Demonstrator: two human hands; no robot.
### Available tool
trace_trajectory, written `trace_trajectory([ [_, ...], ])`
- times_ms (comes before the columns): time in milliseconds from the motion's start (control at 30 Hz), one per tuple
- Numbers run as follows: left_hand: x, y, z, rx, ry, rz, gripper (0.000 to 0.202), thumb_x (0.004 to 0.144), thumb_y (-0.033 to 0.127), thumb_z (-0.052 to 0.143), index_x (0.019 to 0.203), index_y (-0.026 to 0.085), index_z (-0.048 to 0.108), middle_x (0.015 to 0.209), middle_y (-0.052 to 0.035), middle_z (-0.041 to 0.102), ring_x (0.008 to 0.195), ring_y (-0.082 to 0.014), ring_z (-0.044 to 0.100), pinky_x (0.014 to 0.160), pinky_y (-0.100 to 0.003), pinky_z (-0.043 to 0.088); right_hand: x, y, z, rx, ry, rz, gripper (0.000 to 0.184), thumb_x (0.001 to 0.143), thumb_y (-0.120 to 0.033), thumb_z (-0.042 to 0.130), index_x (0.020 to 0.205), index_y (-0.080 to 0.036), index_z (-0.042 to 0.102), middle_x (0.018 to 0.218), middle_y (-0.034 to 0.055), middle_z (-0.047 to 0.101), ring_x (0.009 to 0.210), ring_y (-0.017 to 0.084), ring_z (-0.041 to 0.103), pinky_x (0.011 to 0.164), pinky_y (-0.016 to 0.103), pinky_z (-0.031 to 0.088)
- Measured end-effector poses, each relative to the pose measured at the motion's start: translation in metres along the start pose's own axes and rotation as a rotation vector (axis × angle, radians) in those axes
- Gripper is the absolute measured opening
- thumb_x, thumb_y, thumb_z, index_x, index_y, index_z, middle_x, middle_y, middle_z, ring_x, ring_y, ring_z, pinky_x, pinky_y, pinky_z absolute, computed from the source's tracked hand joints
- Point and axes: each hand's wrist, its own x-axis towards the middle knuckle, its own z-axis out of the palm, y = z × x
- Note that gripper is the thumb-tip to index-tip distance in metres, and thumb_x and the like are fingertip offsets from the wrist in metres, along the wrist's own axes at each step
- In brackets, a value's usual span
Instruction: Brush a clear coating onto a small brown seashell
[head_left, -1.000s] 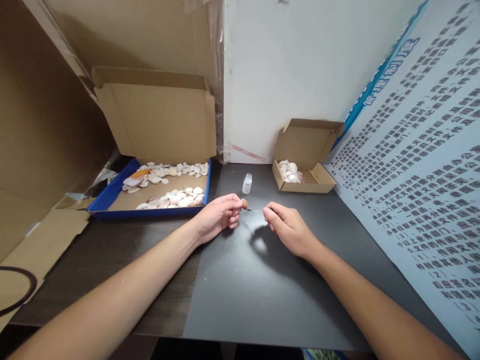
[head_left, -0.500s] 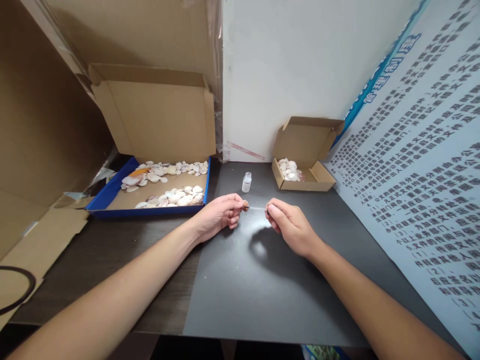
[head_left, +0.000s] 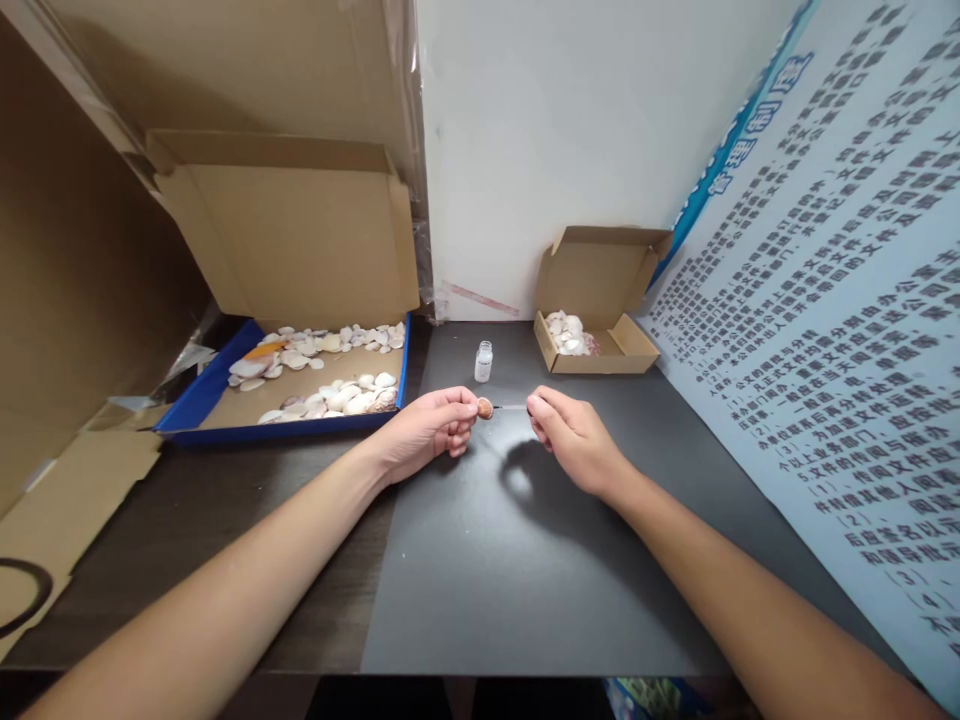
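Between the thumb and fingers of my left hand is a small reddish-brown seashell. My right hand is closed around the end of a thin brush with a pale, clear-looking stem and a dark tip. That tip points left and lies at the shell's right edge; whether it touches, I cannot tell. The end of the brush inside my right fingers is hidden. Just beyond my hands stands a small uncapped glass bottle with a white label.
At the left, a blue-edged tray box with a raised cardboard lid holds many pale shells. A smaller open cardboard box with white shells stands back right. A dark grey mat covers the tabletop. A printed sheet borders the right side.
The shell now shows more of its brown ribbed face, and the brush tip has gone from over it to its right edge. The whole view has shifted slightly.
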Motion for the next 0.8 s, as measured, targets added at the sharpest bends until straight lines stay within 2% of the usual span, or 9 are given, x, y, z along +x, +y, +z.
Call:
trace_trajectory([
  [100,0.0007,-0.0003,-0.0006,0.023,0.000,0.000,0.022,0.082,0.032,0.070,0.080,0.015,0.057,0.066,0.0036,0.046,0.055,-0.0062,0.037,0.053,-0.021,0.032,-0.0001,-0.0003,-0.0002,0.035,-0.024,-0.017,0.038,0.101,-0.044,0.033,0.072,-0.021,0.041,0.064,-0.0031,0.046,0.058,0.012,0.044,0.057,0.026,0.035],
  [233,0.0008,-0.0007,-0.0019,0.064,-0.023,-0.003,0.024,0.084,0.037,0.069,0.084,0.015,0.058,0.065,0.0047,0.042,0.056,-0.0066,0.037,0.054,-0.021,0.033,0.0014,-0.0001,0.0001,0.028,-0.020,-0.002,0.039,0.099,-0.044,0.040,0.068,-0.020,0.041,0.061,-0.0031,0.044,0.056,0.012,0.042,0.056,0.026,0.033],
  [400,-0.0009,0.0000,-0.0017,0.104,-0.035,-0.007,0.022,0.085,0.036,0.065,0.084,0.015,0.059,0.068,0.0036,0.043,0.057,-0.0074,0.037,0.055,-0.022,0.034,0.0021,-0.0006,-0.0003,0.080,-0.034,0.007,0.042,0.102,-0.046,0.030,0.070,-0.021,0.041,0.062,-0.0023,0.046,0.055,0.012,0.044,0.055,0.025,0.037],
  [533,-0.0016,0.0005,-0.0008,0.116,-0.037,-0.011,0.019,0.085,0.033,0.063,0.081,0.016,0.056,0.066,0.0035,0.043,0.057,-0.0079,0.038,0.055,-0.022,0.034,0.0018,-0.0003,-0.0003,0.051,-0.018,0.016,0.041,0.099,-0.044,0.041,0.066,-0.020,0.041,0.060,-0.0027,0.044,0.055,0.012,0.041,0.055,0.026,0.033],
  [700,-0.0017,-0.0003,-0.0018,0.116,-0.057,-0.006,0.019,0.087,0.032,0.059,0.078,0.016,0.054,0.067,0.0035,0.042,0.057,-0.0081,0.038,0.055,-0.022,0.035,0.0013,-0.0003,0.0004,0.102,-0.046,0.014,0.042,0.101,-0.046,0.030,0.070,-0.020,0.043,0.062,-0.0024,0.046,0.055,0.012,0.044,0.055,0.025,0.037],
  [800,-0.0015,-0.0002,-0.0016,0.109,-0.051,-0.016,0.019,0.087,0.031,0.058,0.077,0.016,0.053,0.066,0.0040,0.040,0.056,-0.0081,0.039,0.055,-0.022,0.035,0.0012,-0.0003,0.0010,0.083,-0.061,0.016,0.040,0.099,-0.044,0.039,0.068,-0.020,0.044,0.061,-0.0028,0.046,0.055,0.012,0.043,0.054,0.025,0.034],
])
